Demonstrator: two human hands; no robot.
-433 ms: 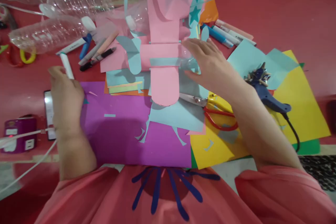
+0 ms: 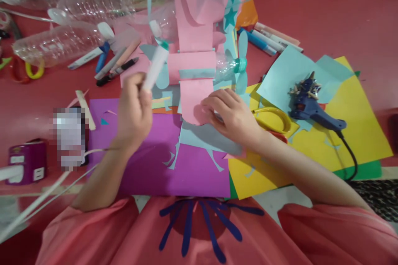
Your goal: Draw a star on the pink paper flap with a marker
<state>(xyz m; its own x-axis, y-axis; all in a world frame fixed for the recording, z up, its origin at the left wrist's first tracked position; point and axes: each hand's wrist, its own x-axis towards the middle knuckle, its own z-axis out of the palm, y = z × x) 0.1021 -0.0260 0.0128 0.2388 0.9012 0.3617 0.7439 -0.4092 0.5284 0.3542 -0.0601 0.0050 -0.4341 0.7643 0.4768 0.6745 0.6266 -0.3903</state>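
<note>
My left hand [image 2: 134, 112] is closed round a white stick-shaped tube with a teal tip [image 2: 155, 65], held upright above the purple paper sheet [image 2: 149, 161]. My right hand [image 2: 231, 116] rests with curled fingers on the lower end of the pink paper craft [image 2: 194, 62], pressing its rounded bottom flap. The craft is a clear plastic bottle wrapped in pink paper with light blue paper blades and a teal cap [image 2: 240, 65]. Yellow-handled scissors [image 2: 273, 121] lie just right of my right hand.
A blue glue gun [image 2: 311, 105] with black cord lies on light blue and yellow paper at right. Clear plastic bottles [image 2: 59, 43] and markers [image 2: 115, 64] lie at back left. A purple power strip [image 2: 23, 161] and white cables sit at left.
My left hand has moved right and up from the table's left side, carrying the white tube toward the craft. My right hand has dropped from the bottle's right side to the pink flap's bottom.
</note>
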